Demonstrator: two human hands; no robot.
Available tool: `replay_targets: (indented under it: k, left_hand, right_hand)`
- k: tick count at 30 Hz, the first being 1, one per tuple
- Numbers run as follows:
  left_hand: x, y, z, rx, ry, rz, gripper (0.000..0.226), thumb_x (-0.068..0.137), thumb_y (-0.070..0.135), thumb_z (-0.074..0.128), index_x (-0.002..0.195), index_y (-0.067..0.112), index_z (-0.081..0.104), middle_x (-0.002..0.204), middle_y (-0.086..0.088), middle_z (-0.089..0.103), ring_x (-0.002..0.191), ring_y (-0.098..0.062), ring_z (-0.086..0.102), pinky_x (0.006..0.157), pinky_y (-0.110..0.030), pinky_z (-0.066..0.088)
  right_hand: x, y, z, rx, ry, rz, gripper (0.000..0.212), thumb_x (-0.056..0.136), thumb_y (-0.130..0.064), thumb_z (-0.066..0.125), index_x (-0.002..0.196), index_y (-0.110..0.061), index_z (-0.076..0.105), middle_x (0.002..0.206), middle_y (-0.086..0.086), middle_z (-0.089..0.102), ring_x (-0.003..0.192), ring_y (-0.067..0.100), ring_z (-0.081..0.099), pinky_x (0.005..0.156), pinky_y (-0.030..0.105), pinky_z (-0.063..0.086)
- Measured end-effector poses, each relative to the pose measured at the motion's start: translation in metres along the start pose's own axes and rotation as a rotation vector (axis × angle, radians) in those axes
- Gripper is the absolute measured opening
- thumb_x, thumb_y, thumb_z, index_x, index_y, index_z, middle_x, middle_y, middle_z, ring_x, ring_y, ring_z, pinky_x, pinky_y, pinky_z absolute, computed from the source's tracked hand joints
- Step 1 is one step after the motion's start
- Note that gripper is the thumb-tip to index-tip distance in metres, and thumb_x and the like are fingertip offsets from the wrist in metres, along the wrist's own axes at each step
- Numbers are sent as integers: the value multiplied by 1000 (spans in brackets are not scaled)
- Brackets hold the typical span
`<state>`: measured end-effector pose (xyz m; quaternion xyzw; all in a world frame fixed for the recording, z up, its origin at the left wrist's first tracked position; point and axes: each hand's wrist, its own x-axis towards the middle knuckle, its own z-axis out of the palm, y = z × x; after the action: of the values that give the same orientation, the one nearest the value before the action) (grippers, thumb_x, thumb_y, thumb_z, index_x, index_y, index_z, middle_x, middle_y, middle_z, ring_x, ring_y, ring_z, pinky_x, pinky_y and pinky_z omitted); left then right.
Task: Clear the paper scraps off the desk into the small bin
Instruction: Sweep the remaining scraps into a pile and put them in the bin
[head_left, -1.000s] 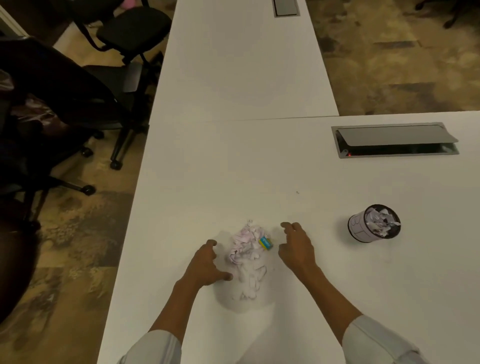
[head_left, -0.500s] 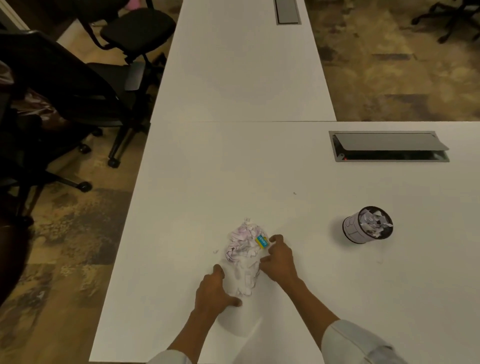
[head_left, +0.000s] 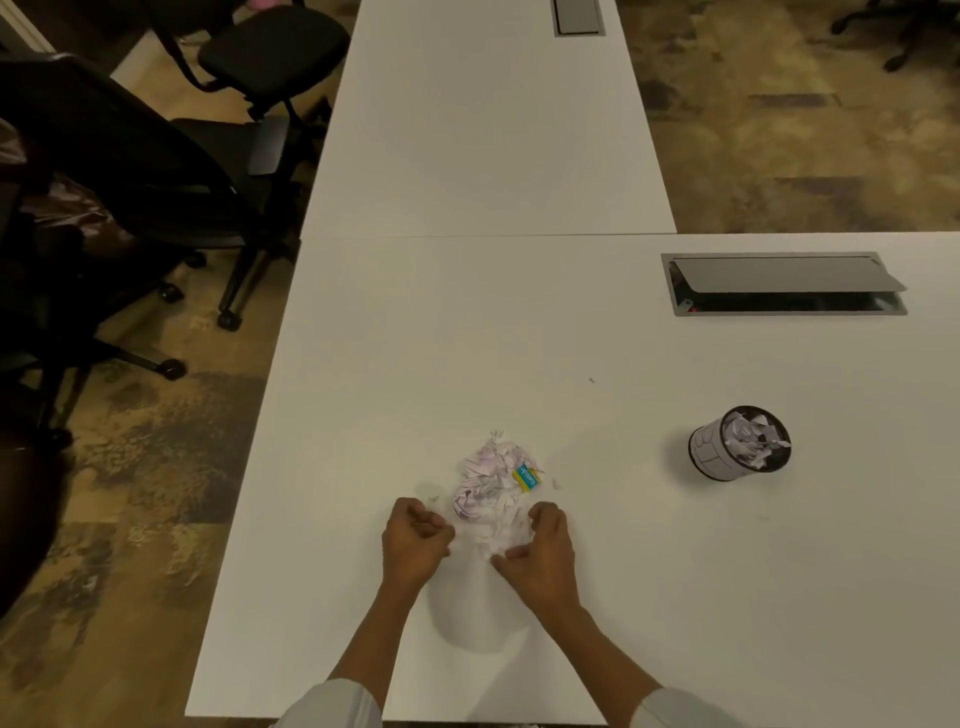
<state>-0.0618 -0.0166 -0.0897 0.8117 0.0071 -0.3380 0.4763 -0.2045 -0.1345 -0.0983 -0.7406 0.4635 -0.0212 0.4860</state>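
Note:
A heap of pale pink and white paper scraps (head_left: 488, 480) lies on the white desk (head_left: 519, 338), with a small yellow and blue piece (head_left: 527, 477) on its right side. My left hand (head_left: 415, 540) is curled into a fist against the heap's near left edge, and I see nothing in it. My right hand (head_left: 548, 551) has its fingers curled into the heap's near right edge, with the thumb stretched left under the scraps. The small round bin (head_left: 740, 444) stands to the right, apart from both hands, with scraps inside.
A grey cable hatch (head_left: 784, 283) sits open at the desk's back right. A second white desk (head_left: 488, 130) joins at the far side. Black office chairs (head_left: 156, 171) stand on the carpet left of the desk. A stray scrap (head_left: 556, 483) lies right of the heap.
Both hands have drawn closer to the heap's near end. The left hand has curled from a flat rest into a fist, and the right has slid back from the yellow piece.

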Motion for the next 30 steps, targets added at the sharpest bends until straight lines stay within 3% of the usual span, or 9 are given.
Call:
replay_targets:
  k: [3,5,7,10,14,21,25,28,30]
  left_hand:
    - [0,0,-12,239,-31,119,50,59,10,84,88,24,46,74,-4,64,52,-10,59,60,-30,55]
    - [-4,-1,-14,380,-106,180,65,50,32,90,96,28,44,77,1,62,51,-7,59,56,-27,54]
    - [-7,-2,-10,513,-128,248,83,44,51,88,108,30,42,87,8,57,66,-7,60,57,-27,52]
    - [-10,-1,2,630,-16,456,96,45,64,81,122,18,44,110,4,50,101,-16,51,76,-32,51]
    - [-5,16,18,675,72,659,101,49,70,74,123,7,47,123,-10,47,117,-31,44,99,-41,39]
    - [14,65,51,711,-25,755,104,54,71,67,131,5,44,141,-15,40,130,-35,37,101,-50,41]
    - [27,101,83,776,-167,789,105,59,79,59,135,8,43,153,-10,31,141,-30,28,108,-46,35]
    - [42,123,111,827,-290,790,113,65,89,42,144,9,36,159,-9,24,147,-26,19,116,-44,25]
    - [57,135,127,885,-377,752,109,73,85,39,150,10,24,162,-7,15,150,-23,10,122,-43,16]
  right_hand:
    - [19,-11,-5,97,94,-32,66,57,-22,87,99,-31,37,99,-10,44,58,2,63,57,5,43]
    - [26,-11,-17,97,152,-68,66,55,-31,87,101,-31,39,98,-14,43,58,5,61,56,7,43]
    - [28,-4,-34,73,215,-70,64,57,-34,85,104,-31,41,98,-17,43,61,5,60,57,8,45]
    - [24,19,-65,82,358,19,55,63,-17,81,105,-25,46,99,-8,48,67,7,59,63,18,48]
    - [19,48,-103,54,448,115,47,70,-7,74,110,-16,51,107,1,52,83,14,58,71,28,52]
    - [37,48,-122,-143,268,55,39,75,-1,64,114,-1,60,112,10,55,102,25,56,86,32,50]
    - [55,18,-99,-257,123,-10,48,79,-2,57,127,-5,54,123,12,51,114,28,50,94,30,43]
    - [63,-5,-74,-280,13,-76,48,81,-6,60,129,-6,52,119,13,53,109,30,52,89,34,49]
    - [65,-15,-62,-254,-42,-124,51,80,-9,64,129,-5,52,117,16,55,105,30,56,85,32,49]
